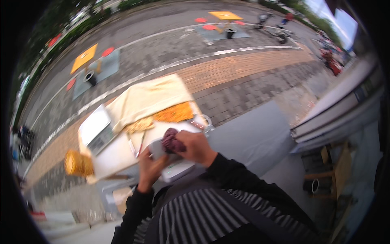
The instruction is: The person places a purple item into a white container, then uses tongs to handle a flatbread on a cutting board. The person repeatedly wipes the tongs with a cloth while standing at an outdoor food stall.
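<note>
My right hand (pixel 196 146) grips a crumpled purple bundle (pixel 171 139), which looks like a cloth. It presses against a pale box-like container (pixel 157 148) that my left hand (pixel 152 167) holds from the side. Motion blur hides the container's details. Below both hands is a white device (pixel 178 171) with a small green mark, perhaps a scale. Metal tongs (pixel 137 145) lie just beyond my left hand on a white board (pixel 117 157). Farther out, orange-topped flatbread (pixel 174 113) and a paler piece (pixel 140 125) show from under a cream cloth (pixel 152 94).
A white-topped appliance (pixel 97 129) stands on the board's left side, with an amber container (pixel 78 163) at its left edge. A grey surface (pixel 246 134) extends to the right. Yellow tables (pixel 84 58) with red stools (pixel 108 52) stand on the pavement beyond.
</note>
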`<state>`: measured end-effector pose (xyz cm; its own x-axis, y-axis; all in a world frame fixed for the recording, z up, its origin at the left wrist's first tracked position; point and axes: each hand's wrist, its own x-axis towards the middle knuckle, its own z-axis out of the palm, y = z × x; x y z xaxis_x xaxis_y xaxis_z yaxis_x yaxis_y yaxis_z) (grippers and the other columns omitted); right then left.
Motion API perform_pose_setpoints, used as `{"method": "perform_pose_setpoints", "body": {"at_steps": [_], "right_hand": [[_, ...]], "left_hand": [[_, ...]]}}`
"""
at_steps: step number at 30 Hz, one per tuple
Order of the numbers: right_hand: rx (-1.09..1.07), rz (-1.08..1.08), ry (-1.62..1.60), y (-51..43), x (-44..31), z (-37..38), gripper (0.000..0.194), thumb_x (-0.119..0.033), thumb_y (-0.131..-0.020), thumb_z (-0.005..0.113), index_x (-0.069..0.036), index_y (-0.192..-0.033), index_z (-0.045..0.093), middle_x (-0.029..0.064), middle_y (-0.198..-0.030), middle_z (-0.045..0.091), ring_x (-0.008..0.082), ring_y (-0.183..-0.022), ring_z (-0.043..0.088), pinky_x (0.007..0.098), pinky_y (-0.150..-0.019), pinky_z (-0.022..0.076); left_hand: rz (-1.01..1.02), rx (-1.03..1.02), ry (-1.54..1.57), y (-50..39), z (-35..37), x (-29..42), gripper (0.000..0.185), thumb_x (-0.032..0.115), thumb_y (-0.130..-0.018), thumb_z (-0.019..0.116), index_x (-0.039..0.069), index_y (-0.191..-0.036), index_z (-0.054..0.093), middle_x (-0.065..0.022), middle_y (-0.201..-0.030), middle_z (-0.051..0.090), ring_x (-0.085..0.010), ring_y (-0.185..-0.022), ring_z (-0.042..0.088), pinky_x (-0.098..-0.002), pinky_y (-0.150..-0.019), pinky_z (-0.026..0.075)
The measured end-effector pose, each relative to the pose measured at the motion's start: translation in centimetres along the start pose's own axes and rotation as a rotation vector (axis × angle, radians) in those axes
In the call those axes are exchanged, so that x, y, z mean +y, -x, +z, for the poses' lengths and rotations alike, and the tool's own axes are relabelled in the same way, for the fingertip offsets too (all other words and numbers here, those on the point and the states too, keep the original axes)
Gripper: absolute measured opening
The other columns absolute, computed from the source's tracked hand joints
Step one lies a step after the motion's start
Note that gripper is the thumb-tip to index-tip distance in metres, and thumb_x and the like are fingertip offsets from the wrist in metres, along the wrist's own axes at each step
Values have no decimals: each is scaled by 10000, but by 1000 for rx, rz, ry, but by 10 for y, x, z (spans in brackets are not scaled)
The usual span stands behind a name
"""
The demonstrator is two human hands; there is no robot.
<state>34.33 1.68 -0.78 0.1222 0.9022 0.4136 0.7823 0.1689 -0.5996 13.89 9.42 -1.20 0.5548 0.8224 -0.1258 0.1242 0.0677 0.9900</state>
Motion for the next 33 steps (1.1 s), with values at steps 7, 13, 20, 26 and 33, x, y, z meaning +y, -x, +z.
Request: {"method": "perform_pose_setpoints", "body": {"at_steps": [7,13,20,26,33], "right_hand": [[156,-4,-205,9,7,-28,290,-212,-782,826,-104,-978,641,124,-927,689,389,-875,696,463,-723,551],[144,23,-128,21,27,-24,274,-217,-800,790,-104,-985,623,114,-981,678,381,-877,696,471,-749,553],[306,253,-70,33,56,-60,317,-334,-891,800,-71,-987,650,145,-912,710,384,-857,707,452,-716,545],[113,10,-133,32,32,-47,292,-202,-822,807,-85,-1037,647,125,-964,682,363,-906,688,449,-767,555],[209,172,-22,36,54,-59,284,-221,-812,806,-73,-982,633,132,-909,657,384,-906,674,456,-776,550]], "left_hand": [[106,9,58,-9,10,10,417,75,-839,796,-48,-1221,682,-89,-1095,748,-147,-938,695,-316,-859,569],[185,-133,25,-25,44,19,437,14,-823,769,-46,-1248,689,-83,-1124,736,-145,-981,692,-306,-881,555],[201,-63,-55,-40,29,31,355,-8,-819,771,-29,-1163,687,-77,-1041,739,-156,-917,697,-302,-864,549],[223,-161,-140,-40,62,12,310,-13,-823,766,-23,-1129,718,-70,-995,749,-155,-871,710,-302,-794,566],[198,-34,29,-29,53,19,379,-10,-823,775,-74,-1185,684,-121,-1069,746,-185,-935,718,-330,-855,579]]}}
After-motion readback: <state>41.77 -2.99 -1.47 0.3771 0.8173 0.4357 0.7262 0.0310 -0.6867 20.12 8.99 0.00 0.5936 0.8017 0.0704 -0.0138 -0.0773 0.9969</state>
